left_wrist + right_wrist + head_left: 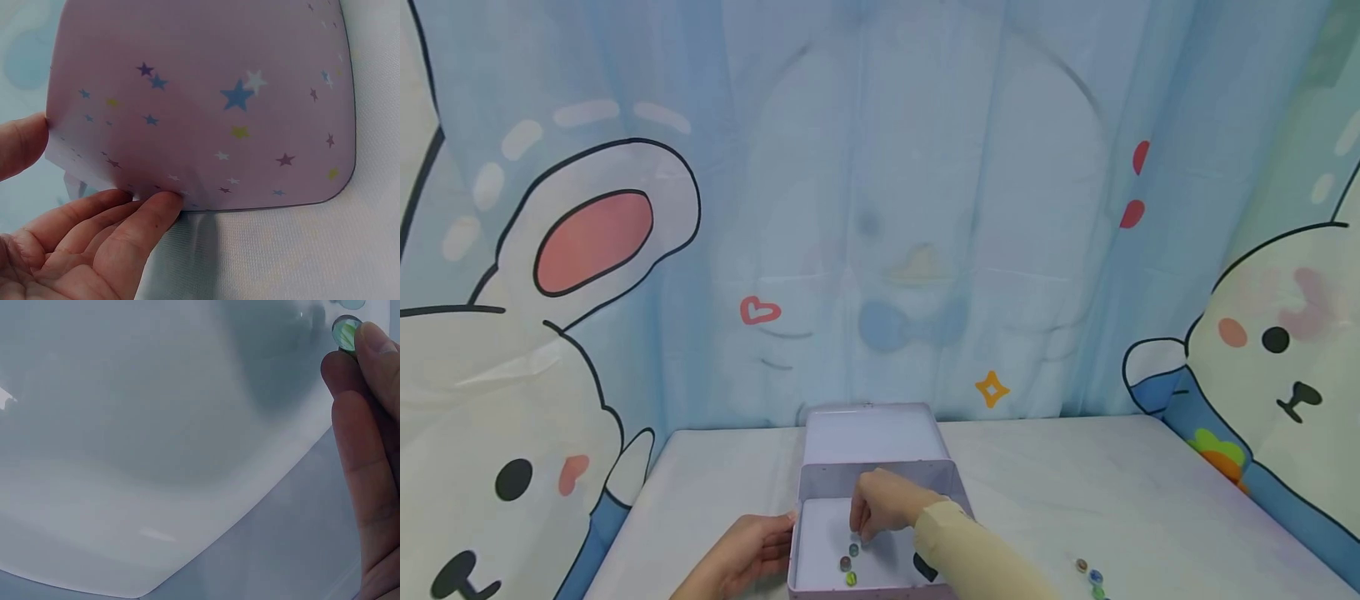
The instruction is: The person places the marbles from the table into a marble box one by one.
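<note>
Tin [206,62] braced L, marble [345,332] pinched R.
L→R: your L hand [737,554] has thumb at tin's rim, fingers at foot of L wall, a light hold; press just enough that tin can't slide. Inside, on pale floor: 3 marbles [845,563], loose line twd front. Your R hand [883,504] is just beyond them, low in tin, thumb + fingertip closed on 1 greenish marble; can't tell if it touches floor. Step: prob. setting it down. Lower fully before parting fingers, else it may roll; mind knuckles vs. the 3. Far R, on table [1015,467] outside tin: more marbles [1096,576], apart from your sleeve [981,550].
</note>
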Demonstrator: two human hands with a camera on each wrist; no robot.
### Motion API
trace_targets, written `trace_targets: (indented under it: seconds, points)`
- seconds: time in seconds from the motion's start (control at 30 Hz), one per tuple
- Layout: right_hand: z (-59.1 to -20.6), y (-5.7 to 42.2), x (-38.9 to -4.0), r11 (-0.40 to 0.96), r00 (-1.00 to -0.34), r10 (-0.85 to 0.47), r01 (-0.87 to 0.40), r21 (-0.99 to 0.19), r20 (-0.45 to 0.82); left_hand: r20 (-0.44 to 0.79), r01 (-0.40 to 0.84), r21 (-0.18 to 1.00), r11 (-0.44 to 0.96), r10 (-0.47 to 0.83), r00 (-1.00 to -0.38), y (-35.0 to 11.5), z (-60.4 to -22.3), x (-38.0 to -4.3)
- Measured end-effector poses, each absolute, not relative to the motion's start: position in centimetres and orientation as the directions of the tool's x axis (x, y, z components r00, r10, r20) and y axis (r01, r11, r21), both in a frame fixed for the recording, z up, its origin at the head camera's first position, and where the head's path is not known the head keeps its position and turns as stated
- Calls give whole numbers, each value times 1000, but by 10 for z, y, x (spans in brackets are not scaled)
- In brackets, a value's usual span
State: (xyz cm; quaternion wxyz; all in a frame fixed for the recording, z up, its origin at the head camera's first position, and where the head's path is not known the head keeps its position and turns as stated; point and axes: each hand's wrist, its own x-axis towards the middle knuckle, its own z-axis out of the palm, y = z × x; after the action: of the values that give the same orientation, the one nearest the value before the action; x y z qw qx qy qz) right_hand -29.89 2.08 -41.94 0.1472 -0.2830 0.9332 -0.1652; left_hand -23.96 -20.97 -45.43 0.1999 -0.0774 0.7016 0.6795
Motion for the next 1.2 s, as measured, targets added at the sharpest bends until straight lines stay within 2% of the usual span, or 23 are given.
trace_targets:
  seconds: [0.6, 0.73, 0.97, 1.2]
  points:
    - [-420, 26, -300, 765, -792, -588, -478, -431, -164, -403, -396, 915, 76, 146, -903, -207, -455, -242]
    - [-419, 31, -300, 744, -794, -587, -455, -489, -155, -381, -376, 924, 61, 174, -908, -208, -456, -240]
    - [-405, 50, -302, 613, -790, -609, -410, -675, -73, -348, -344, 937, 56, 209, -914, -211, -458, -237]
    - [-388, 91, -308, 578, -805, -593, -441, -686, 18, -363, -359, 932, 58, 196, -911, -209, -458, -239]
